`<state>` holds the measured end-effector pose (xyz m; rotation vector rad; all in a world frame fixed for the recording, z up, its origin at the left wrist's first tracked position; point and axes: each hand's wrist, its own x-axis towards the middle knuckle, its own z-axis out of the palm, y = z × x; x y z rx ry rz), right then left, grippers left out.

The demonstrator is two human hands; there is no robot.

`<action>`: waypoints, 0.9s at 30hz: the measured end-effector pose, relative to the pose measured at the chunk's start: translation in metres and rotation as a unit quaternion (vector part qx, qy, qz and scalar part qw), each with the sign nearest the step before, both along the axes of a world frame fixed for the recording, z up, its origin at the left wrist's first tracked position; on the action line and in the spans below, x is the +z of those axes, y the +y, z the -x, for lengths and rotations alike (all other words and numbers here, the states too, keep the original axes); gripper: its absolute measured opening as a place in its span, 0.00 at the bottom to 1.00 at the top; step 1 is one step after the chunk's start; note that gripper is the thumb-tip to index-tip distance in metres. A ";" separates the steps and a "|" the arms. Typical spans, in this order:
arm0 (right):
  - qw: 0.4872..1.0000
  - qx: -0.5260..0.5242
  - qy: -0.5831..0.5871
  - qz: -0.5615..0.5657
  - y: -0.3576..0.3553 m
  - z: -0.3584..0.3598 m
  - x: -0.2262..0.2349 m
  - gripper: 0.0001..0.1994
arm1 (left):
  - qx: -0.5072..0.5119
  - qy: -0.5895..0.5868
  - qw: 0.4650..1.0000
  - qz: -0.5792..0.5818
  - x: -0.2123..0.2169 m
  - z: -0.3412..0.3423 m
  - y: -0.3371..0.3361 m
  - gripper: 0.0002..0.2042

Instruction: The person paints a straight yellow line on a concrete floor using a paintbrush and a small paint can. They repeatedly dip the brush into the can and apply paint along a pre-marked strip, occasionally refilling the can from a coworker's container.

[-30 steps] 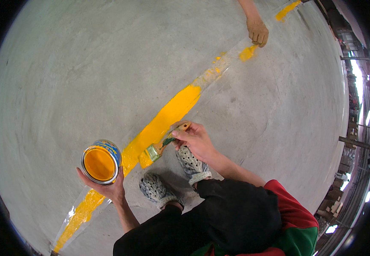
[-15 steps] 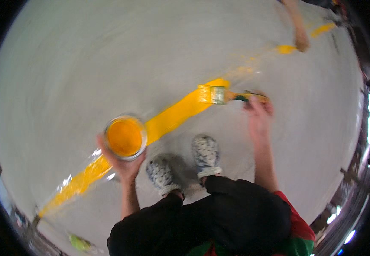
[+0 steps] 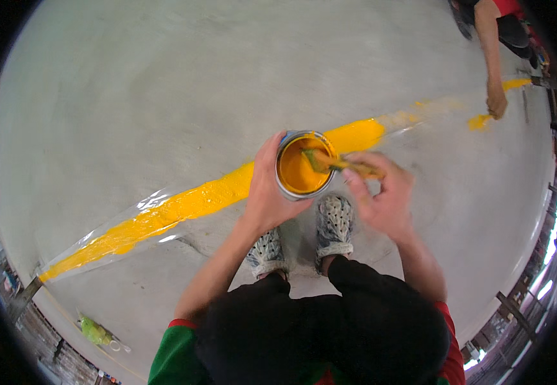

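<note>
My left hand (image 3: 271, 192) is wrapped round a round metal paint can (image 3: 285, 183) of yellow-orange paint (image 3: 292, 172). In my right hand (image 3: 387, 192) is a paintbrush (image 3: 349, 165), gripped by its handle. Its bristle end dips inside the can, with the tips hidden in the paint. Below the can, a band of wet yellow paint (image 3: 208, 196) runs slantwise across the grey floor (image 3: 163, 102). The band's right end (image 3: 371, 131) is thick and rounded, with thinner smears beyond it.
Clear plastic film or tape (image 3: 153, 200) edges the stripe. At upper right, a co-worker's hand (image 3: 497, 104) works at a yellow patch (image 3: 479, 122). My patterned clogs (image 3: 335, 221) stand just below the stripe. A green object (image 3: 94, 330) lies at lower left.
The brush has left the floor stripe and gone into the can. My left hand has brought the can right and up toward it. The co-worker's arm shows further right and lower.
</note>
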<state>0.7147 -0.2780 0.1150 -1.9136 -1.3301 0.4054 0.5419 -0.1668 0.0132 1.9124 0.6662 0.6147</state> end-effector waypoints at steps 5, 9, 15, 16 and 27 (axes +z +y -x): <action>0.942 -0.180 0.278 -0.059 -0.043 -0.033 0.009 0.12 | -0.049 -0.007 0.999 0.023 0.004 -0.030 -0.004 0.58; 0.903 -0.211 0.354 -0.121 -0.061 -0.076 0.008 0.11 | -0.063 -0.041 0.997 -0.008 0.000 -0.066 -0.005 0.56; 0.835 -0.264 0.450 -0.172 -0.104 -0.132 -0.057 0.10 | -0.067 0.006 0.997 0.023 -0.042 -0.091 -0.017 0.53; 0.826 -0.279 0.457 -0.176 -0.115 -0.142 -0.070 0.10 | -0.062 0.020 0.997 0.037 -0.050 -0.088 -0.018 0.53; 0.931 -0.291 0.221 0.001 -0.122 -0.218 -0.162 0.10 | 0.079 0.036 0.996 -0.004 -0.032 -0.050 -0.024 0.63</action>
